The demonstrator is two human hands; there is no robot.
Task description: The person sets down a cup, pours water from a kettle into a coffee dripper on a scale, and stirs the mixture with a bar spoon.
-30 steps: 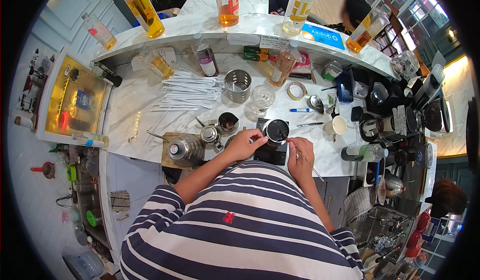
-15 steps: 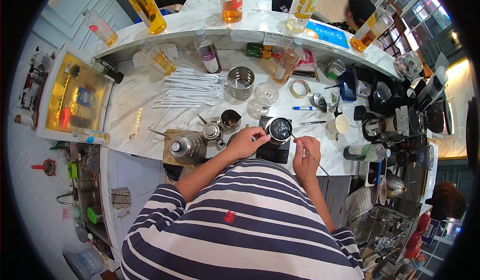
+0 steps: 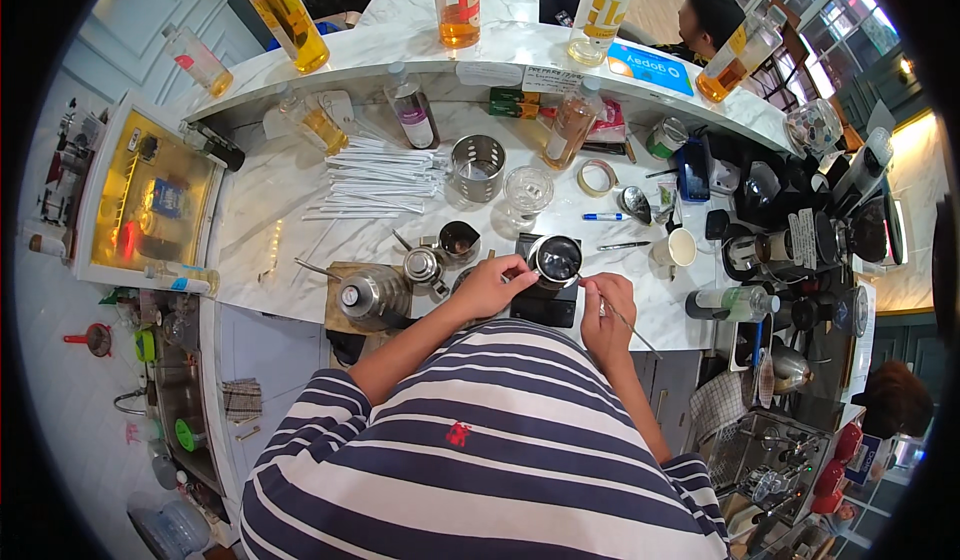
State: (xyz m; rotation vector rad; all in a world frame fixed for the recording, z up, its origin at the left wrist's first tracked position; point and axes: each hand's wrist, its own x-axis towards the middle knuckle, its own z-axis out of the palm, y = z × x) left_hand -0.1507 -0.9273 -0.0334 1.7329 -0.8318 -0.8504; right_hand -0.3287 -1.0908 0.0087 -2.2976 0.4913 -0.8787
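Observation:
A round cup with a pale rim and dark liquid inside rests on a flat black scale at the counter's near edge. My left hand is closed at the cup's left side, thumb and fingers pinching its edge. In my right hand is a long thin metal spoon, gripped between thumb and fingers beside the cup's right rim. One end of the spoon reaches toward the cup; the other sticks out past my hand to the lower right. Whether its tip is in the liquid is hard to make out.
To the left stand a steel gooseneck kettle, a small metal pot and a dark-filled jug. Beyond are white wrapped straws, a perforated steel holder and a glass. A paper cup stands to the right.
My right hand has shifted slightly left with the spoon, whose free end has swung a little. My left hand stays at the cup. At the back, a seated person's head has turned.

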